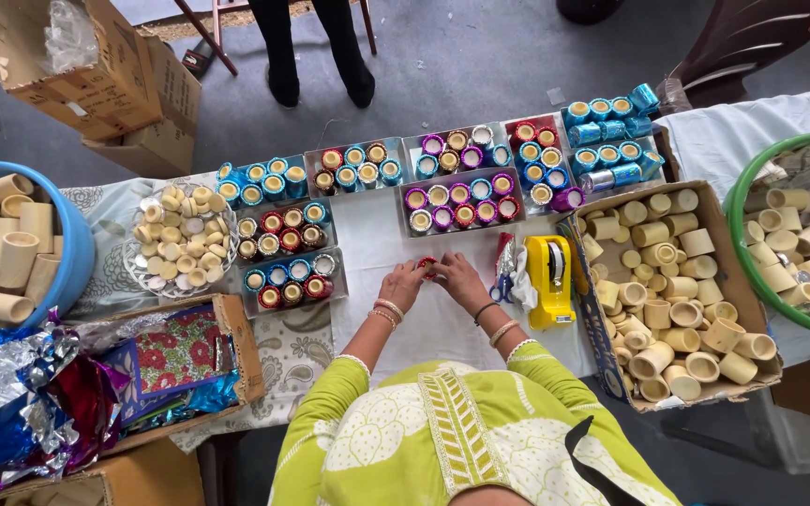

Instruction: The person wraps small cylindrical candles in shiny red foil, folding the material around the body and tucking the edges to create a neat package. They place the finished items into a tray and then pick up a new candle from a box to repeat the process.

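**Both hands closed on a small red piece at the middle of a crowded counter**

Cloth-covered and packed from edge to edge, the counter (377,244) carried the work under a grey floor, where another person's dark legs (316,47) stood at the far side. At its centre, on the bare white patch, the left hand (403,284) and the right hand (459,279) met, fingers of both pinched shut around a small red piece (427,268) held just above the cloth. That open patch seemed kept free as the working spot.

Supplies sat within easy reach, apparently sorted by stage. Plain tan tubes filled a cardboard box (602,370) on the right, a green-rimmed basket (738,253) beyond it and a blue tub (77,253) on the left. A glass plate of short tan rings (182,241) lay left of centre. Trays of foil-wrapped rings (461,201) in blue, red, purple and gold stood in rows along the far edge, likely the finished ones. A yellow tape dispenser (549,279) sat just beside the right hand, with scissors (503,281) between them. Crumpled coloured foil (21,403) and patterned paper lay in a box at the near left.
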